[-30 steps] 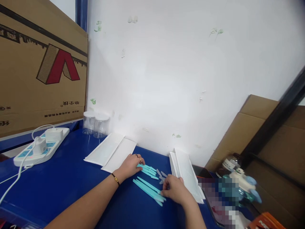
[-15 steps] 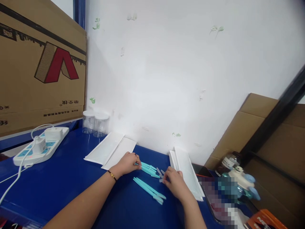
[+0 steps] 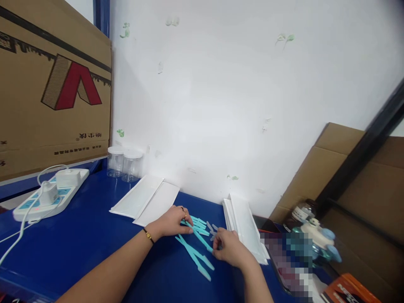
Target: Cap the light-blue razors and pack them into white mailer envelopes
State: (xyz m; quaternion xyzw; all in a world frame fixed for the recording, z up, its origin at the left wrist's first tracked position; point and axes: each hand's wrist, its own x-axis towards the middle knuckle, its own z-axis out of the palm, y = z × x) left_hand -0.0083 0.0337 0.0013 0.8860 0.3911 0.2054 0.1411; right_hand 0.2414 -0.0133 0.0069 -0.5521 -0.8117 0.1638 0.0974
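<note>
A slim teal stick, which looks like an eyebrow razor [image 3: 200, 238], slants between my hands. My left hand [image 3: 173, 221] is closed on its upper left end; the fingers of my right hand [image 3: 230, 247] pinch its lower right end. Several more teal razors [image 3: 199, 219] lie side by side just behind it. In front, other razors [image 3: 196, 257] rest crossed on the blue table [image 3: 164, 269], their wider ends toward the right. Small translucent pieces like blade caps [image 3: 210, 228] lie beside my right fingers, which partly hide them.
White padded envelopes lie in a left stack [image 3: 139, 198] and a right stack [image 3: 248, 227]. Two clear jars [image 3: 131, 166] stand against the wall. A power strip [image 3: 65, 198] with cables is far left. A phone-like slab, bottle [image 3: 299, 214] and orange box [image 3: 350, 290] are at right.
One teal razor has come out of the back group and now spans both hands. My right hand has moved from the translucent pieces to its end. The front razors have spread into a cross.
</note>
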